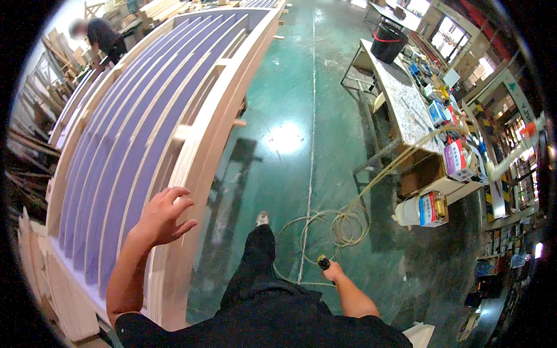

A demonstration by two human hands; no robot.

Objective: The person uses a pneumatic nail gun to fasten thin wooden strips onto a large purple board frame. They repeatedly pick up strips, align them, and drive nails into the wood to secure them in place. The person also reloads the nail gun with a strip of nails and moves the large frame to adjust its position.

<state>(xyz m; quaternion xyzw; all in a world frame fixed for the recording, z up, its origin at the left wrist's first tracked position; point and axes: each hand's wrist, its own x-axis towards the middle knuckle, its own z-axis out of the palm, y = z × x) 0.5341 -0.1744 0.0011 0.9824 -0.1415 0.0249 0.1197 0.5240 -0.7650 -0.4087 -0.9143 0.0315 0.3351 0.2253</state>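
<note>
Judging from here, the wooden frame [199, 136] at my left has its lengthwise slats [152, 133] in place; I can't tell what fixing remains. My left grip [167, 216] is empty, fingers spread over the rail; my right grip [333, 271] clasps a black-and-yellow tool [323, 262], well apart from it.

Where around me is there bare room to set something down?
Green floor lies bare between the wooden frame and bench, past the coiled hose. The bench looks mostly free between bucket and boxes, but its right edge is crowded.
</note>
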